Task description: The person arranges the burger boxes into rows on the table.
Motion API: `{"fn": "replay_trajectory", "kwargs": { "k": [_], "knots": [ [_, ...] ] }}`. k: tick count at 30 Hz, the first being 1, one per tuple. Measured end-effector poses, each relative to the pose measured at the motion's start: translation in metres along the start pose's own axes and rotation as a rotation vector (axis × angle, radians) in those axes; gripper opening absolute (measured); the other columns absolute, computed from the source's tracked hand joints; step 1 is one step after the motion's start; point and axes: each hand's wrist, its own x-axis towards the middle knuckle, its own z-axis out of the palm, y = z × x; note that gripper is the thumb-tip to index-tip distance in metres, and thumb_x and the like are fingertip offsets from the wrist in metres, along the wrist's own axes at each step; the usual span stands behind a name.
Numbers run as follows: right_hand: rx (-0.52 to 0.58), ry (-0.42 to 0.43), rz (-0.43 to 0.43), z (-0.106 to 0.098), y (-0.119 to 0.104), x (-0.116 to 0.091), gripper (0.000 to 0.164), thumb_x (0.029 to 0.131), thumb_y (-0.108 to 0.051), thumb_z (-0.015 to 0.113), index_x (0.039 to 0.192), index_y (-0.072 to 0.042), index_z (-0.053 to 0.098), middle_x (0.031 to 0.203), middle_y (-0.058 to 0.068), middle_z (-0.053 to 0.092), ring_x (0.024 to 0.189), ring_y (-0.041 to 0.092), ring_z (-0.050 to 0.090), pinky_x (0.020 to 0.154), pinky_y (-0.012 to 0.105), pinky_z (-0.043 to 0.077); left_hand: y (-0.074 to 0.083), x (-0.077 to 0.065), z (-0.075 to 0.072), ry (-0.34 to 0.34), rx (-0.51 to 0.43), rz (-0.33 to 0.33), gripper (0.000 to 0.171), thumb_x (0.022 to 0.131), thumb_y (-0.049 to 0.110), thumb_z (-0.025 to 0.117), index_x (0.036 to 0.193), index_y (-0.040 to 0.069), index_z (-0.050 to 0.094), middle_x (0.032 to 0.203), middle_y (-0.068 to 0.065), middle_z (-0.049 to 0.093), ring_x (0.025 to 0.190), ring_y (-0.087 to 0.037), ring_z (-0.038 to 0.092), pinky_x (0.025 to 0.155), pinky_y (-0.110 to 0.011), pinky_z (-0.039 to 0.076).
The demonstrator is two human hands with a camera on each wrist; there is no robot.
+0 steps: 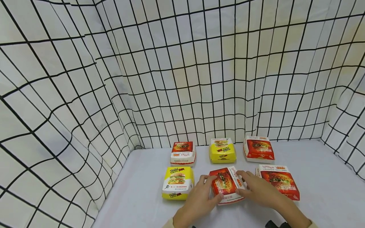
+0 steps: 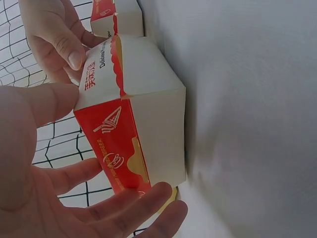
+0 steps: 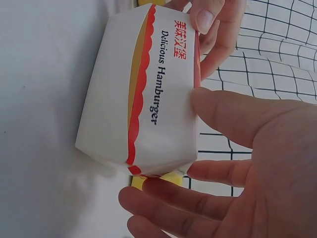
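Observation:
In the middle of the front row, a red and white hamburger box sits closed on the table, turned slightly askew. My left hand holds it from the left, thumb at the front corner and fingers along the side. From the right my right hand holds the same box, thumb on its near top edge and fingers round the far side. "Delicious Hamburger" is printed on the front wall of the box in the right wrist view. Its red side panel faces my left palm in the left wrist view.
A yellow and white burger box stands left of my left hand. Another red box lies partly behind my right hand. Behind are a red-white box, a yellow box and a red box. Black-gridded white cloth walls the table.

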Motion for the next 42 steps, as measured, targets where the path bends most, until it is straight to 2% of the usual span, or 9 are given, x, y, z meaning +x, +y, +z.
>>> {"fn": "replay_trajectory", "kwargs": {
  "k": [4, 8, 13, 20, 26, 31, 36, 42],
  "knots": [
    [-0.015, 0.005, -0.003, 0.001, -0.001, -0.003, 0.078, 0.084, -0.053, 0.079, 0.146, -0.015, 0.051, 0.118, 0.004, 0.068, 0.100, 0.018, 0.066, 0.081, 0.048, 0.059, 0.000, 0.000, -0.001, -0.030, -0.009, -0.024, 0.066, 0.093, 0.052, 0.070, 0.150, 0.028, 0.047, 0.147, -0.005, 0.050, 0.124, -0.026, 0.059, 0.101, -0.056, 0.052],
    [-0.030, 0.008, -0.009, 0.001, -0.002, -0.005, 0.077, 0.084, -0.051, 0.079, 0.146, -0.015, 0.051, 0.115, 0.003, 0.070, 0.099, 0.017, 0.067, 0.081, 0.047, 0.058, -0.001, 0.001, 0.000, -0.054, -0.007, -0.047, 0.064, 0.094, 0.051, 0.068, 0.151, 0.033, 0.045, 0.149, -0.004, 0.050, 0.125, -0.026, 0.059, 0.102, -0.058, 0.051],
    [-0.057, 0.017, -0.026, -0.001, -0.004, -0.004, 0.076, 0.083, -0.051, 0.080, 0.144, -0.014, 0.053, 0.111, 0.002, 0.071, 0.094, 0.016, 0.065, 0.081, 0.047, 0.059, -0.003, 0.001, 0.000, -0.035, 0.004, -0.005, 0.059, 0.099, 0.045, 0.064, 0.153, 0.034, 0.043, 0.148, -0.005, 0.051, 0.125, -0.027, 0.059, 0.101, -0.057, 0.051],
    [-0.023, 0.022, -0.022, -0.003, -0.004, -0.004, 0.067, 0.084, -0.047, 0.081, 0.138, -0.015, 0.055, 0.101, -0.001, 0.067, 0.079, 0.014, 0.056, 0.067, 0.033, 0.053, -0.006, 0.003, -0.002, -0.019, -0.002, 0.039, 0.054, 0.102, 0.038, 0.061, 0.153, 0.032, 0.045, 0.145, -0.004, 0.053, 0.126, -0.023, 0.059, 0.101, -0.053, 0.051],
    [-0.054, 0.091, -0.038, 0.001, -0.002, -0.001, 0.072, 0.086, -0.055, 0.076, 0.142, -0.015, 0.052, 0.126, 0.009, 0.062, 0.100, 0.021, 0.064, 0.079, 0.047, 0.060, -0.005, 0.003, -0.002, 0.012, 0.014, 0.056, 0.051, 0.102, 0.036, 0.061, 0.151, 0.029, 0.047, 0.144, -0.003, 0.055, 0.128, -0.023, 0.059, 0.102, -0.051, 0.052],
    [-0.068, 0.145, -0.071, 0.006, 0.000, -0.001, 0.079, 0.090, -0.053, 0.072, 0.152, -0.013, 0.044, 0.144, 0.014, 0.052, 0.122, 0.034, 0.061, 0.094, 0.058, 0.055, -0.003, 0.003, -0.002, 0.012, -0.001, 0.019, 0.051, 0.099, 0.039, 0.065, 0.146, 0.029, 0.052, 0.145, -0.002, 0.054, 0.127, -0.024, 0.059, 0.103, -0.054, 0.051],
    [-0.030, 0.107, -0.090, 0.009, 0.000, -0.001, 0.088, 0.091, -0.057, 0.069, 0.159, -0.013, 0.034, 0.159, 0.017, 0.040, 0.140, 0.047, 0.048, 0.103, 0.065, 0.047, -0.002, 0.003, -0.001, 0.030, 0.006, 0.011, 0.051, 0.096, 0.037, 0.069, 0.144, 0.029, 0.055, 0.144, -0.002, 0.055, 0.127, -0.026, 0.059, 0.102, -0.055, 0.050],
    [0.005, 0.056, -0.081, 0.010, -0.001, 0.000, 0.090, 0.089, -0.060, 0.070, 0.159, -0.015, 0.035, 0.163, 0.014, 0.036, 0.144, 0.046, 0.044, 0.106, 0.065, 0.044, -0.003, 0.004, 0.000, 0.026, 0.047, 0.030, 0.052, 0.096, 0.035, 0.071, 0.144, 0.031, 0.054, 0.142, -0.001, 0.057, 0.124, -0.023, 0.061, 0.101, -0.052, 0.052]
  ]
}}
